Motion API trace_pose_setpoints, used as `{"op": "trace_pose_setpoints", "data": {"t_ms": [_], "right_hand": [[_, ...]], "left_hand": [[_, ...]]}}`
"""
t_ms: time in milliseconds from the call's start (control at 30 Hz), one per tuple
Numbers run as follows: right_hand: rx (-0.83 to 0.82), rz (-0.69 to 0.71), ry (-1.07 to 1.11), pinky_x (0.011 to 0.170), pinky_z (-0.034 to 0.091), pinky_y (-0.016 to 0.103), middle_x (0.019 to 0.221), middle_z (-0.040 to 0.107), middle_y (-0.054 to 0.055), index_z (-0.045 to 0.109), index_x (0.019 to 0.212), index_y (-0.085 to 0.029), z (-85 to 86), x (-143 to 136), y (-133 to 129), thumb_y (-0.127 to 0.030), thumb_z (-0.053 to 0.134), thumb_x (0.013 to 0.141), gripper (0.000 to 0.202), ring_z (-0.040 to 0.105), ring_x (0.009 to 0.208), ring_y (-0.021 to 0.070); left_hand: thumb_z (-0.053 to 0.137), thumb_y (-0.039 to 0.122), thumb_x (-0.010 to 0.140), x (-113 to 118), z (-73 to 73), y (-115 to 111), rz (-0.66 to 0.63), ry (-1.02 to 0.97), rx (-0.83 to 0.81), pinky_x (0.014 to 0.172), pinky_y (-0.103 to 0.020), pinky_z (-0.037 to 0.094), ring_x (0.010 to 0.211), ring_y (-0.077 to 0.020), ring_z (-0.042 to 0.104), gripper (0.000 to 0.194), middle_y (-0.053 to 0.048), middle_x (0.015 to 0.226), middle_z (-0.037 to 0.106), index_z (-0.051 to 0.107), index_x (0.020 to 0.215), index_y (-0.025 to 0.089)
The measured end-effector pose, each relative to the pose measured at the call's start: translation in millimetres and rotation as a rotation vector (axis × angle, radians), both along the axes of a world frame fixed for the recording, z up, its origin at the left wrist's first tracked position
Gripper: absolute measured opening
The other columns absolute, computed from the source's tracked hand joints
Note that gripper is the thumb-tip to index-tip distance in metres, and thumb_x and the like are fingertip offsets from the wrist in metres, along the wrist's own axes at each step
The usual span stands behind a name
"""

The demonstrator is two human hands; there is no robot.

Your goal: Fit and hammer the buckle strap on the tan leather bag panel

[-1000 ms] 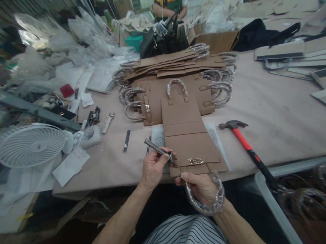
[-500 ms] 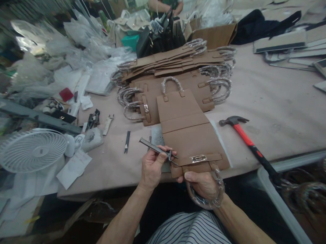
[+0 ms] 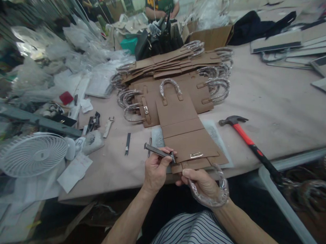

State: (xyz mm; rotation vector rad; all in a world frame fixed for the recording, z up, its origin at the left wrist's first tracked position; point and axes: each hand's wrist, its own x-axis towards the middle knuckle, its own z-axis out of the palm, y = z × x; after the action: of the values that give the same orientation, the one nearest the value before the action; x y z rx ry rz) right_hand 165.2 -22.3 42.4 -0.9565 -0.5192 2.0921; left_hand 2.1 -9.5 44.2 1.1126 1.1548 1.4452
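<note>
My left hand (image 3: 156, 171) is closed around a steel two-pronged punch (image 3: 155, 150), held aslant with its working end against the left edge of a brown bag panel (image 3: 182, 119). Fingers of my right hand (image 3: 203, 181) pinch the panel's near edge, thumb on top. A plastic-wrapped handle (image 3: 221, 199) loops over that hand. A silver clasp (image 3: 196, 155) sits on the strap near this edge. At the panel's far end stands another wrapped handle (image 3: 170, 86). Underneath lies a pale slab (image 3: 225, 155), mostly covered.
A red-and-black claw hammer (image 3: 246, 139) lies to the right. Stacked bag panels (image 3: 172, 62) are behind. On the left are a dark metal strip (image 3: 127, 143), a white fan (image 3: 36, 154) and plastic bags (image 3: 82, 39). A person (image 3: 161, 6) is across the table.
The punch has moved slightly right, its prongs now mostly hidden at the panel's edge. The panel's near end has tilted, and my right hand has shifted a little.
</note>
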Motion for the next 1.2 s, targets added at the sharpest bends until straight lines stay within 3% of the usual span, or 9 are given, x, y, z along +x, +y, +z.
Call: {"op": "trace_pose_setpoints", "data": {"t_ms": [133, 267, 433, 567, 800, 967, 1200], "right_hand": [[-0.052, 0.072, -0.091, 0.063, 0.053, 0.031, 0.051, 0.051, -0.002, 0.064, 0.05, -0.017, 3.6, 1, 2, -0.037, 0.087, 0.062, 0.033, 0.049, 0.054, 0.0126], [-0.065, 0.003, -0.143, 0.061, 0.047, 0.03, 0.055, 0.06, 0.002, 0.07, 0.055, -0.016, -3.9, 1, 3, -0.035, 0.084, 0.061, 0.025, 0.055, 0.057, 0.0148], [0.011, -0.048, -0.188, 0.057, 0.04, 0.031, 0.056, 0.063, 0.004, 0.071, 0.056, -0.016, -16.7, 3, 0, -0.033, 0.077, 0.065, 0.02, 0.051, 0.056, 0.0146], [0.041, -0.063, -0.111, 0.064, 0.045, 0.031, 0.06, 0.065, 0.004, 0.073, 0.061, -0.016, -17.4, 6, 2, -0.029, 0.075, 0.062, 0.013, 0.056, 0.062, 0.0171], [0.036, -0.065, -0.046, 0.061, 0.048, 0.028, 0.06, 0.063, 0.002, 0.072, 0.059, -0.016, -15.4, 10, 5, -0.023, 0.07, 0.057, 0.007, 0.054, 0.059, 0.0153], [0.086, -0.043, -0.028, 0.061, 0.052, 0.029, 0.068, 0.066, 0.002, 0.074, 0.076, -0.017, -5.7, 12, 8, -0.025, 0.076, 0.061, 0.017, 0.056, 0.062, 0.0163], [0.161, -0.032, -0.083, 0.061, 0.054, 0.032, 0.056, 0.053, -0.003, 0.066, 0.067, -0.018, -2.4, 17, 8, -0.028, 0.08, 0.066, 0.017, 0.048, 0.055, 0.0132]], "left_hand": [[0.073, 0.038, 0.089, 1, 0.8, 2, 0.015, -0.014, -0.03, 0.084, -0.032, 0.059, 0.09, -0.0214, 0.075, 0.023, -0.006, 0.1, 0.07, 0.066, 0.094, 0.017], [0.074, 0.039, 0.089, -1, 0.6, 4, 0.024, -0.038, -0.021, 0.084, -0.032, 0.059, 0.088, -0.0213, 0.075, 0.024, -0.006, 0.099, 0.07, 0.066, 0.093, 0.017], [0.076, 0.043, 0.087, 0, 3.9, 6, -0.003, -0.079, -0.049, 0.082, -0.032, 0.06, 0.085, -0.0214, 0.075, 0.029, -0.006, 0.097, 0.069, 0.066, 0.092, 0.017], [0.076, 0.045, 0.086, 5, 10.3, 8, -0.021, -0.085, -0.08, 0.081, -0.032, 0.06, 0.084, -0.0213, 0.076, 0.031, -0.005, 0.096, 0.069, 0.065, 0.092, 0.017], [0.074, 0.043, 0.088, 10, 19.3, 4, -0.034, -0.023, -0.111, 0.083, -0.031, 0.061, 0.087, -0.0209, 0.076, 0.028, -0.005, 0.097, 0.069, 0.065, 0.093, 0.017], [0.076, 0.044, 0.086, 11, 14.1, 2, 0.01, -0.037, -0.104, 0.083, -0.032, 0.061, 0.087, -0.0216, 0.076, 0.03, -0.005, 0.098, 0.069, 0.065, 0.093, 0.017], [0.076, 0.044, 0.086, 11, -3.1, 3, 0.008, -0.04, -0.118, 0.083, -0.033, 0.06, 0.086, -0.0213, 0.076, 0.029, -0.005, 0.097, 0.069, 0.065, 0.092, 0.017]]}}
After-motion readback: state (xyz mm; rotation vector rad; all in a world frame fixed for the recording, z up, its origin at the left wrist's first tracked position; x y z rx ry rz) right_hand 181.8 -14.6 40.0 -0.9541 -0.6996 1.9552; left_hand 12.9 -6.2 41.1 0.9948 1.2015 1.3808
